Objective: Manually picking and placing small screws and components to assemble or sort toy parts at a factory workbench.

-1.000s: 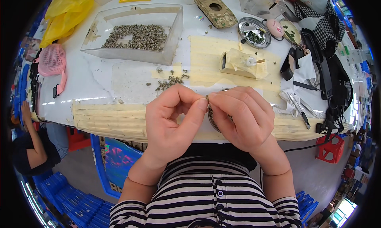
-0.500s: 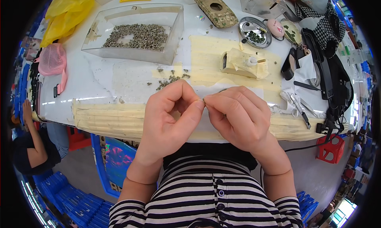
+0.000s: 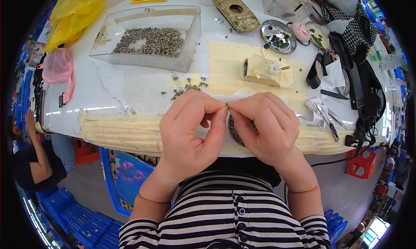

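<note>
Fingertips to fingertips, my left hand (image 3: 190, 134) and my right hand (image 3: 271, 129) pinch one tiny olive-brown part (image 3: 226, 105) between them; its exact kind is too small to make out. Beneath my right hand lies a round dish (image 3: 234, 135) with small parts in it, mostly covered by the fingers. Just beyond my left hand, a loose cluster of small grey-brown parts (image 3: 185, 91) is scattered on the table. Farther back on the left stands a clear plastic box (image 3: 189, 62) holding a heap of similar small parts.
A tape-wrapped block with a small white bottle (image 3: 275, 68) stands ahead right. Behind it are a camouflage model tank hull (image 3: 236, 12) and a metal dish (image 3: 265, 37) of dark green bits. A utility knife (image 3: 328, 122) and tweezers (image 3: 337, 116) lie right. A pink mesh pouch (image 3: 57, 67) is left.
Both hands have shifted slightly, and the tiny part now shows between the fingertips. The round dish under my right hand has come into clearer view.
</note>
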`<action>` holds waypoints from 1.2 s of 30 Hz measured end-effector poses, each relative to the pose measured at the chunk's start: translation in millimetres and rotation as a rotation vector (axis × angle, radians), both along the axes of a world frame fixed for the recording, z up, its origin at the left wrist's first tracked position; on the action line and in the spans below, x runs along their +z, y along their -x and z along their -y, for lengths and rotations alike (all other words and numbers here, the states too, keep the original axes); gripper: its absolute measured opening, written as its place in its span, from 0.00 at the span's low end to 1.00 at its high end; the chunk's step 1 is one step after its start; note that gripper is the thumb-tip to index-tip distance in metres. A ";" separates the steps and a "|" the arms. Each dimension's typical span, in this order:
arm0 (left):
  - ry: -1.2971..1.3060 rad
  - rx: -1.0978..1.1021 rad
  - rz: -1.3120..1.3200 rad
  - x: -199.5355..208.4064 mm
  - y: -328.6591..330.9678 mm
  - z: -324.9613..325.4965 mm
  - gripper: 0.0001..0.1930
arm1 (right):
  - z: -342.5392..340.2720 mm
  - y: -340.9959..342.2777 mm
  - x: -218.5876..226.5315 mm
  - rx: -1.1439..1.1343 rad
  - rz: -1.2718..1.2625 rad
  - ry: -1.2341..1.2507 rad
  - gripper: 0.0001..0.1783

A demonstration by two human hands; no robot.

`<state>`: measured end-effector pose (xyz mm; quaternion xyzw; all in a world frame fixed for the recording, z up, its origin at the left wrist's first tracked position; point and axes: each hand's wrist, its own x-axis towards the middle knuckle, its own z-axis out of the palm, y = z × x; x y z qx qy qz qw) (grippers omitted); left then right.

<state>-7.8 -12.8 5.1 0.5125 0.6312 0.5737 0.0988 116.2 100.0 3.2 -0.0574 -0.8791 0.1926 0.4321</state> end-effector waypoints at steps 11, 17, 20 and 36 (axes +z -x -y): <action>0.000 -0.025 0.067 -2.4 -1.2 2.6 0.03 | 1.2 -0.2 0.4 -0.010 -0.011 -0.033 0.14; -0.047 0.010 -0.070 -2.3 -2.4 0.6 0.04 | 0.6 0.0 -0.4 -0.008 -0.016 -0.016 0.14; -0.060 0.045 -0.116 -3.1 -3.3 0.5 0.04 | 0.9 0.8 -0.3 -0.007 -0.017 -0.016 0.14; 0.109 -0.136 0.524 -3.1 0.4 10.2 0.03 | 3.4 0.2 1.4 0.027 0.016 -0.012 0.15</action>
